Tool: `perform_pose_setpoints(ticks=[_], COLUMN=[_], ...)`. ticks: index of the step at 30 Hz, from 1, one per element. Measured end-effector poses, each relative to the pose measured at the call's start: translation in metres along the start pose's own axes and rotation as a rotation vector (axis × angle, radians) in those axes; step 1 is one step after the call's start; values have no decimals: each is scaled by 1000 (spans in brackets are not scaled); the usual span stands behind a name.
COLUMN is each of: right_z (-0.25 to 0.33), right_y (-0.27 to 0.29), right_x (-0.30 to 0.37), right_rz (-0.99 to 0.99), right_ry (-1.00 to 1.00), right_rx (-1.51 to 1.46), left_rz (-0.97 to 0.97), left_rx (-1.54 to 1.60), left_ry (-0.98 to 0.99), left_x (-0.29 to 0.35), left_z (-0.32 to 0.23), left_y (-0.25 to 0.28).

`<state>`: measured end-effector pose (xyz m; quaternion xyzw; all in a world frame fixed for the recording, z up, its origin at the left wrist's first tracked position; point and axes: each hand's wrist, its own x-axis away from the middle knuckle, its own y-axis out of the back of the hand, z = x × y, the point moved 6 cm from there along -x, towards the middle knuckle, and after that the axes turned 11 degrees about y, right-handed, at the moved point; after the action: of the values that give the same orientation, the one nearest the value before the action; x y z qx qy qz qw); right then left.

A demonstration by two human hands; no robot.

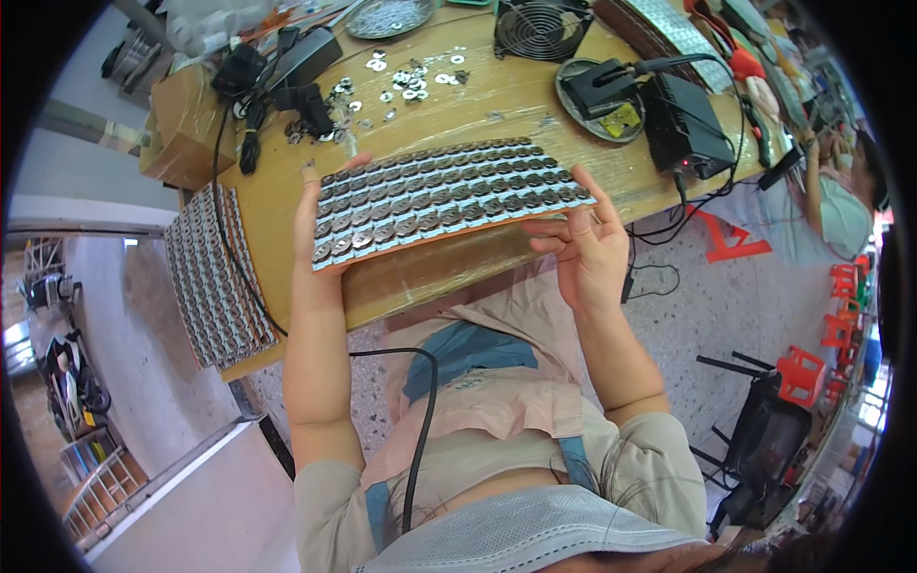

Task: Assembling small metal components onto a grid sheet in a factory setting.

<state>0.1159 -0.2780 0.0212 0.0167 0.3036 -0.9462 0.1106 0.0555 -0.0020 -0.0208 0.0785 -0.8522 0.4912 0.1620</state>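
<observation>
A board with rows of dark round discs [439, 199] is held up tilted over the table's near edge. It has pale strips between the discs and an orange edge. My left hand [308, 224] grips its left end, with the thumb side along the edge and some fingers hidden behind. My right hand [587, 248] pinches the right corner, its other fingers curled just below the board. To the left, similar boards [215, 277] lie stacked at the table's edge, crossed by a black cable.
On the wooden table [458, 115] lie loose white and dark washers [411, 84]. Behind them stand a metal dish [389, 17] and a black fan [542, 29]. At right are a round tray [602, 105] and a wired black box [683, 129]. A cardboard box [189, 124] sits at left.
</observation>
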Motion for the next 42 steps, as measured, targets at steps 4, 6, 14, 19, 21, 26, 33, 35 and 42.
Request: perform_pose_setpoints(ticks=[4, 6, 14, 19, 21, 26, 33, 35, 42], right_z=[1, 2, 5, 7, 7, 6, 10, 17, 48], right_y=[0, -1, -3, -4, -4, -2, 4, 15, 28], right_x=[1, 2, 2, 3, 4, 4, 8, 9, 41], right_rz=[-4, 9, 10, 9, 12, 10, -20, -5, 180], right_ry=[-12, -24, -35, -38, -39, -41, 35, 108, 299], right_rx=[6, -5, 55, 55, 55, 54, 203, 350, 665], left_rz=[47, 52, 22, 5, -45, -64, -14, 4, 149], left_rx=[-5, -33, -24, -18, -39, -62, -53, -45, -361], left_ry=[8, 8, 9, -10, -24, -33, -45, -54, -209], left_x=[-1, -1, -2, 0, 0, 1, 0, 9, 37], left_z=[0, 0, 0, 1, -1, -1, 0, -3, -8], left_y=[0, 1, 1, -6, -3, -7, -7, -18, -51])
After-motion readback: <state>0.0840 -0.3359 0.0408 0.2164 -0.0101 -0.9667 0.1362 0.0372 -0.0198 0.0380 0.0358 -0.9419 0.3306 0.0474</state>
